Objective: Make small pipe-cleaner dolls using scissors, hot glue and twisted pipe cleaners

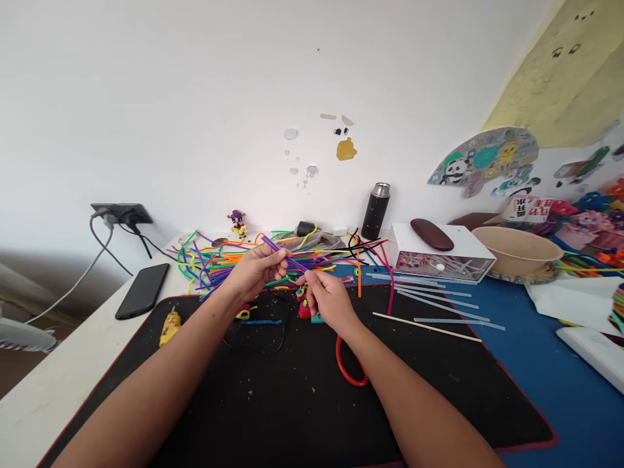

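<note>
A purple pipe cleaner (pixel 296 264) stretches between my two hands above the black mat. My left hand (pixel 259 265) pinches it near its upper left end, which sticks up past the fingers. Lower and to the right, my right hand (pixel 327 298) closes its thumb and fingers at the other end. Behind both hands lies a loose heap of colourful pipe cleaners (pixel 221 265). Small red and yellow pieces (pixel 304 309) sit on the mat just under my hands, partly hidden. A red loop-shaped handle (pixel 351 378) shows below my right wrist.
A yellow tool with a pointed tip (pixel 170 329) and a black phone (pixel 142 291) lie left. Translucent sticks (pixel 441 303) and a wooden stick (pixel 427 327) lie right. Behind stand a black flask (pixel 376 213), a white box (pixel 402 240) and a beige bowl (pixel 517 250).
</note>
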### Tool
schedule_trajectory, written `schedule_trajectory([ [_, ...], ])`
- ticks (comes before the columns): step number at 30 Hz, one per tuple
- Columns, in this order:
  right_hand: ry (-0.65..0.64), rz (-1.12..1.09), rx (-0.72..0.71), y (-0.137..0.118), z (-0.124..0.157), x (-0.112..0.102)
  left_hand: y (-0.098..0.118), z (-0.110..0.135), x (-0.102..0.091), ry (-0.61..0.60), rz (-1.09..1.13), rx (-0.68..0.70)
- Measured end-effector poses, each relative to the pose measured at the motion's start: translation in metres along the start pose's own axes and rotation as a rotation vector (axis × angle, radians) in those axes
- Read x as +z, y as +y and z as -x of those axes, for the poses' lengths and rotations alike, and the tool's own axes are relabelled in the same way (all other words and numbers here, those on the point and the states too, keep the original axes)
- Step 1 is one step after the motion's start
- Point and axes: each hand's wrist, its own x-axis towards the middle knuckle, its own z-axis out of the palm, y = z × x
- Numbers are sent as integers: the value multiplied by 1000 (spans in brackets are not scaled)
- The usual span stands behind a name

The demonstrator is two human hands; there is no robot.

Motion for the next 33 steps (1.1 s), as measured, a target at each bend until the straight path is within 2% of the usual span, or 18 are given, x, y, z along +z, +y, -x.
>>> schedule_trajectory([
  [4, -45, -61, 40, -1, -2, -2, 3, 1, -4, -55, 37, 9],
  [8, -66, -44, 35, -2, -2, -3, 8, 1, -10, -59, -51, -5],
  [13, -93, 11, 11, 2, -2, -2, 19, 6, -10, -67, -352, 79],
  [17, -105, 22, 34, 4, -3, -3, 32, 11, -8, -154, -620, 129],
  [21, -96, -1, 48, 1, -3, -3, 39, 15, -9, -202, -773, 161],
  [28, -65, 22, 43, -1, -4, -4, 36, 22, -4, -257, -952, 60],
  [33, -82, 60, 20, -1, -2, -5, 32, 26, 2, -250, -1174, 109],
])
